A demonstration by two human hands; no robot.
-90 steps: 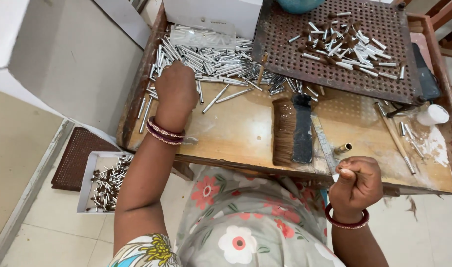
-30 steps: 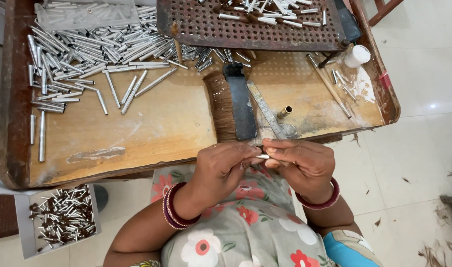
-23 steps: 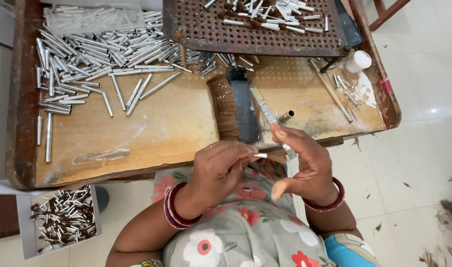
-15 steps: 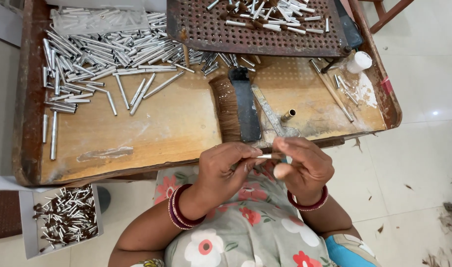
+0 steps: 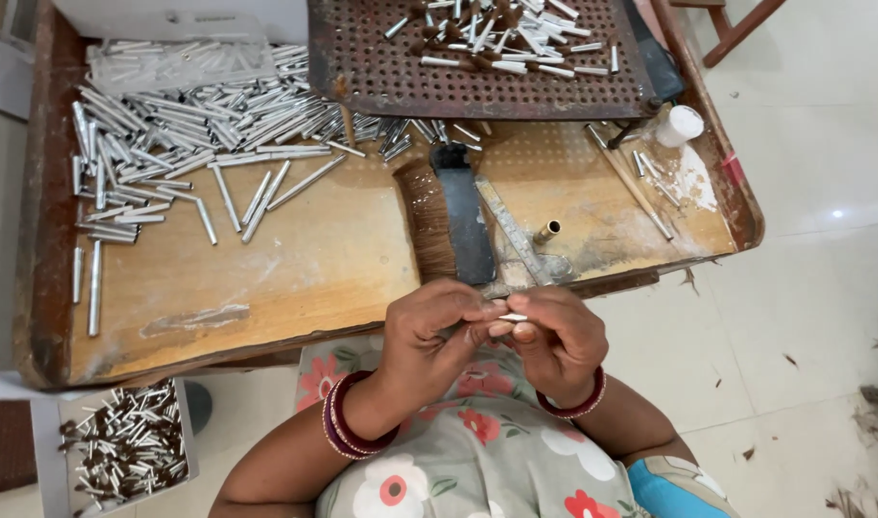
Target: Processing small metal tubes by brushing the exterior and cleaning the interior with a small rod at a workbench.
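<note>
Both hands, left hand [image 5: 437, 326] & right hand [image 5: 554, 331], pinch shut on one small metal tube [image 5: 512, 317] held over the lap, just off the bench [image 5: 295, 269] edge (tube pile [image 5: 180, 125] well apart). Step in hand looks like fitting/working its end; needs a steady fingertip grip.

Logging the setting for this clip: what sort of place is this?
Probably a small hand-assembly workshop. A worn wooden worktable holds a heap of small metal tubes and a perforated tray; the left hand and right hand pinch one tube together.
</note>
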